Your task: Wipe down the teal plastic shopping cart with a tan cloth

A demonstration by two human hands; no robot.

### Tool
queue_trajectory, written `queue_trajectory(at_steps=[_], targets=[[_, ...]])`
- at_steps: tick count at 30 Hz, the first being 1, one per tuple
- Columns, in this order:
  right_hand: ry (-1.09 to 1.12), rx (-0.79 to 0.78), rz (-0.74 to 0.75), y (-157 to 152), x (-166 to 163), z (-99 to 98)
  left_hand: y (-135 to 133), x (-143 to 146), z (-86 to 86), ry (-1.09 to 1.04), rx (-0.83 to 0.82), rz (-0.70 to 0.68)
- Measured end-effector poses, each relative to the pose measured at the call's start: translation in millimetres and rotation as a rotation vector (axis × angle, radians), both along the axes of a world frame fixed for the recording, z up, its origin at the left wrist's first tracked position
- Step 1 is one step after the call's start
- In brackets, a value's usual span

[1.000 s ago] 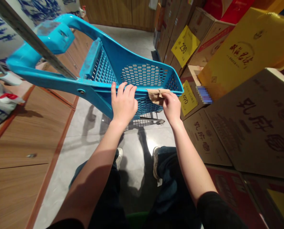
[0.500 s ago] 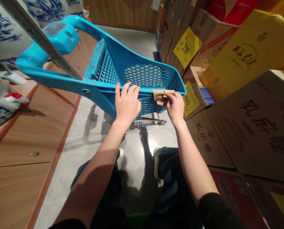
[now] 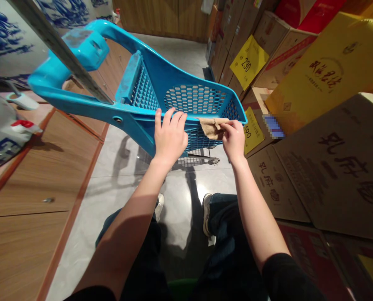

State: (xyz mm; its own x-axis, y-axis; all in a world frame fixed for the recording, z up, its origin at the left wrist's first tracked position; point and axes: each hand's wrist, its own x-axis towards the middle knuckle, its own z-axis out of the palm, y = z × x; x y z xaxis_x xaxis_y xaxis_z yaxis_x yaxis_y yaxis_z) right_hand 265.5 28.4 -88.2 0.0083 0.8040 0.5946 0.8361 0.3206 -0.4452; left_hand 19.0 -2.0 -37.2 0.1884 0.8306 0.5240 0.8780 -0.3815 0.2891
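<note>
A blue plastic shopping cart (image 3: pixel 174 69) with honeycomb mesh sides stands in front of me, its handle at the upper left. My left hand (image 3: pixel 170 136) grips the near rim of its basket, fingers slightly apart and tips reaching over the edge. Farther right on that same rim, a brown cloth (image 3: pixel 210 128) hangs folded over the edge. My right hand (image 3: pixel 235 140) pinches the cloth's right end against the rim near the basket's front corner. The fingertips pressing the inner side are partly hidden.
Stacked cartons (image 3: pixel 337 167) and a yellow box (image 3: pixel 324 75) line the right side, with yellow price signs (image 3: pixel 249 62). Wooden cabinets (image 3: pixel 32 188) run along the left, below blue-and-white jars (image 3: pixel 4 42). A metal pole (image 3: pixel 61 50) slants past the cart handle. Grey tile floor (image 3: pixel 180 209) lies below.
The whole view has shifted slightly, so the cart and both hands appear a little farther right. Both hands keep their places on the rim, the right one still on the cloth.
</note>
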Motion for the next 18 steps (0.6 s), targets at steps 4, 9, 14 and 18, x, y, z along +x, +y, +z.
queue_trajectory(at_steps=[4, 9, 14, 18], targets=[[0.015, 0.027, -0.098, -1, 3, -5.5, 0, 1, 0.4, 0.005, 0.008, 0.001], [0.03, 0.047, 0.138, -11, -30, -2.6, 0, 3, 0.1, -0.01, 0.003, 0.025], [0.462, 0.105, -0.042, 3, 7, 19.3, 0, 2, -1.8, -0.021, 0.01, 0.014], [0.915, 0.278, -0.349, 15, 58, 34.4, -1, 2, -0.5, -0.033, -0.013, 0.011]])
